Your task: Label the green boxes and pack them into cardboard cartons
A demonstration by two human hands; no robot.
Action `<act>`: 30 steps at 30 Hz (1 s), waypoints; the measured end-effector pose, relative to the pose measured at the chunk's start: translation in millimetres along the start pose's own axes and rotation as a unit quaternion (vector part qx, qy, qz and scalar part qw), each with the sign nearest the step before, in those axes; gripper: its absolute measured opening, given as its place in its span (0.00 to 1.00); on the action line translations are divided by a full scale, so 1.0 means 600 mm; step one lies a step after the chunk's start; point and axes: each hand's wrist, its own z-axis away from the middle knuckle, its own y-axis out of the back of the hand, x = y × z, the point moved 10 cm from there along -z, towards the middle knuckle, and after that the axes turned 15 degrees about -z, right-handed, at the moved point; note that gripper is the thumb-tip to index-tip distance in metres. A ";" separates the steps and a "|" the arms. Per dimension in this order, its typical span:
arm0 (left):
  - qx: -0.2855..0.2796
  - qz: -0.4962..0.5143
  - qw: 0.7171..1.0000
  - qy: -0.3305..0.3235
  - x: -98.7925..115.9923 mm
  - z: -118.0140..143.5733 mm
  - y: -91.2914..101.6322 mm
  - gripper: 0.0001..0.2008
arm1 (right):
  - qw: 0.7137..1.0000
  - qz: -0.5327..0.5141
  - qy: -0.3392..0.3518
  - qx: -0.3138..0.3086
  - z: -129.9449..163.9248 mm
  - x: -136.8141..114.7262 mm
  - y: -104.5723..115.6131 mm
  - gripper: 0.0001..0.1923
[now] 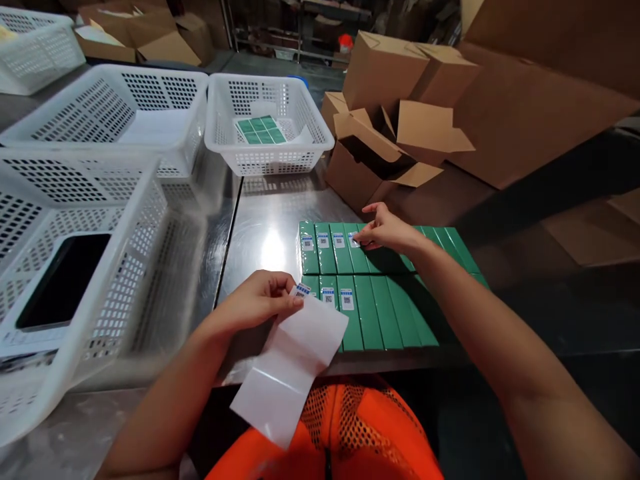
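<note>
With the fingers of my left hand [260, 300], thumb against index, I pinch a folded strip of white backing paper [295, 353]; a sticker [301, 291] with a blue band and a square code shows at its top edge, and the rest of the strip hangs down in front of my orange vest [345, 427]. My right hand [389, 230] reaches over the green boxes [383, 310], which stand side by side in 2 rows on the metal bench [273, 207]. Its fingertips touch a label [354, 240] on the 4th box from the left in the far row, index finger bent and the others partly curled; I cannot tell whether they grip its edge or press it flat. The 3 boxes to the left of that bear labels too, and in the near row 2 labels show plainly beside my strip. Beyond the rows sits an open carton [357, 177], and left of that a white basket [273, 162] holding a green sheet [260, 130]. A black phone [63, 283] lies in the nearest basket [107, 293] on my left.
</note>
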 end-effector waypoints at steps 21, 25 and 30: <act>0.024 -0.027 0.998 -0.043 0.023 0.001 0.010 0.25 | 0.741 0.265 0.617 0.009 0.309 -0.074 -0.198 0.05; 0.025 -0.036 0.999 -0.006 0.018 0.003 0.007 0.22 | 0.755 0.168 0.629 -0.079 0.356 -0.073 -0.187 0.08; 0.003 -0.033 0.999 0.012 0.016 0.006 -0.001 0.22 | 0.952 -0.047 0.303 -0.006 0.249 -0.038 -0.051 0.03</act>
